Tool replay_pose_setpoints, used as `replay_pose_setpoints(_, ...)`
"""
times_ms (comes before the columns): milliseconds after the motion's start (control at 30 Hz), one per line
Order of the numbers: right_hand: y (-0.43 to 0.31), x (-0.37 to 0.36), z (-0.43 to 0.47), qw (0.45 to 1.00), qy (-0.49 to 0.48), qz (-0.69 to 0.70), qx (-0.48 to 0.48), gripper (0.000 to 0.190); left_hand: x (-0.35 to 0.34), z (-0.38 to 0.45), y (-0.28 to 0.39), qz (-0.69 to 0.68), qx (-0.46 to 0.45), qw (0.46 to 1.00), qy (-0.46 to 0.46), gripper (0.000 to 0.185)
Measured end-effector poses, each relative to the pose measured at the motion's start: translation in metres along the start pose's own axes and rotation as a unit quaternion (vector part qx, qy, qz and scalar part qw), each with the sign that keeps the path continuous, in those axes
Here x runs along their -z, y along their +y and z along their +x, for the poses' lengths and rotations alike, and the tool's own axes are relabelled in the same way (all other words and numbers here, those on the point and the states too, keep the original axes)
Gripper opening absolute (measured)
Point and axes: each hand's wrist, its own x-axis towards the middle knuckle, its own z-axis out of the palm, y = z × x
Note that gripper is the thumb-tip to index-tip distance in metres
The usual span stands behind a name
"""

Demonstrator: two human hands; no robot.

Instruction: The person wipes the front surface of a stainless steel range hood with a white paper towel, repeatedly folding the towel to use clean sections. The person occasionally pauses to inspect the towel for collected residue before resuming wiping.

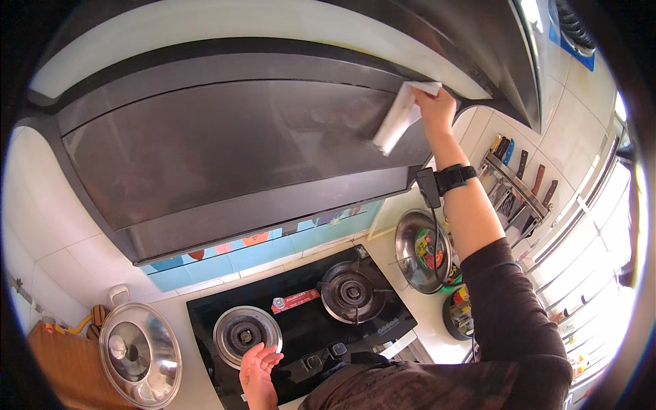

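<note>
My right hand is raised to the upper right edge of the dark range hood, its fingers closed on a white cloth or paper wipe. The wipe hangs down over the hood's dark front panel, and its lower end is blurred. A black strap with a small device sits on my right wrist. Low in the picture, my left hand is over the front of the black gas stove, by the left burner. Its fingers are slightly bent and apart, with nothing seen in them.
A metal pot lid stands at the left near a wooden board. Right of the stove are a steel bowl and a black container of packets or bottles. A knife rack hangs on the right wall, near the barred window.
</note>
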Motion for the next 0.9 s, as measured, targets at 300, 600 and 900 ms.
replay_pose_setpoints(300, -0.002, -0.021, -0.010, 0.998, -0.032, 0.003, 0.058, 0.024, 0.004, -0.018, 0.008, 0.021, -0.003, 1.000, -0.011, 0.039)
replay_pose_setpoints(600, -0.027, -0.028, -0.031, 0.992, -0.041, -0.031, 0.116, 0.024, 0.023, -0.031, 0.022, 0.040, 0.021, 0.999, 0.007, 0.039)
replay_pose_setpoints(900, -0.012, -0.002, -0.005, 0.999, -0.011, -0.037, 0.023, 0.027, 0.036, -0.035, 0.033, 0.039, 0.014, 0.999, 0.008, 0.040)
